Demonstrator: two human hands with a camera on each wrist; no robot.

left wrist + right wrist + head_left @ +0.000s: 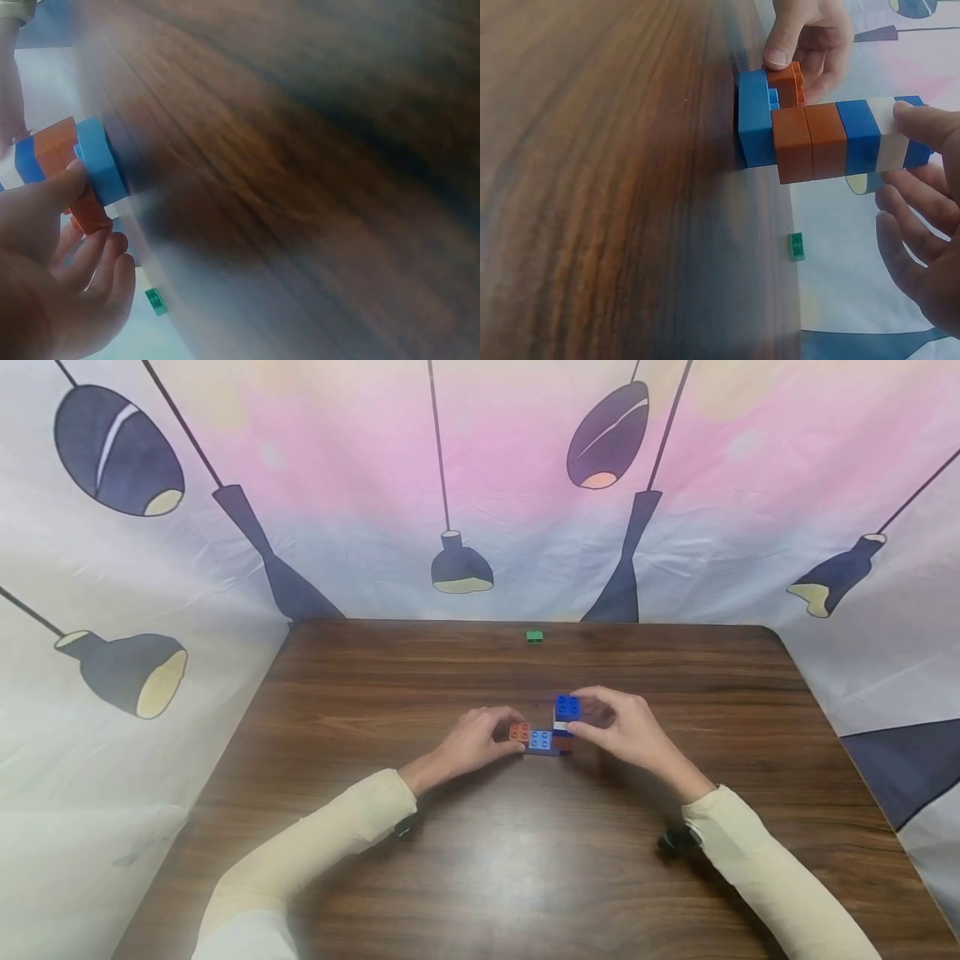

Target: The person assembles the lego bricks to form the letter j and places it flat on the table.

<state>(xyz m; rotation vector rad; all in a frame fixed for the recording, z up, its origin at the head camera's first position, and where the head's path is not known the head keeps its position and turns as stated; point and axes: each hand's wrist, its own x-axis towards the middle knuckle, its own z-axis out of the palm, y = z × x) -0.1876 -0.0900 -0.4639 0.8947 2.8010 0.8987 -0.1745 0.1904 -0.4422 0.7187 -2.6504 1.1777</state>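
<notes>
On the table stands a toy-brick build with a long light blue brick (541,740) as its base. My left hand (471,739) pinches the single orange brick (519,732) at the base's left end between thumb and fingers. A tower rises from the right end: two orange bricks (810,142), a blue brick (859,137), a white brick (889,142) and a dark blue top brick (567,704). Its upper part is held by my right hand (622,722), thumb on the near side, fingers behind. Bare studs show between orange brick and tower.
A small green brick (534,637) lies by the far edge of the brown wooden table (390,668). Behind and beside the table hangs a cloth (360,510) printed with lamps.
</notes>
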